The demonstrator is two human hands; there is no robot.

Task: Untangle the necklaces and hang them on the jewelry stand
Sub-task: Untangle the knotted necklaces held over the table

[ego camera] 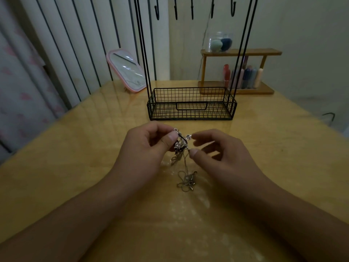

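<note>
My left hand (pixel 149 148) pinches the knotted clump of tangled necklaces (pixel 181 146) between thumb and curled fingers, lifting it just above the wooden table (pixel 75 148). My right hand (pixel 222 154) nips a thin chain at the clump's right edge between thumb and forefinger, its other fingers loosely spread. Loose silver loops trail down from the knot and pool on the table between my wrists. Just beyond my hands stands the black wire jewelry stand (pixel 190 104), basket base on the table, hooks (pixel 192 10) high above. Far left leans a pink mirror (pixel 126 70); far right, a wooden shelf (pixel 239 53).
</note>
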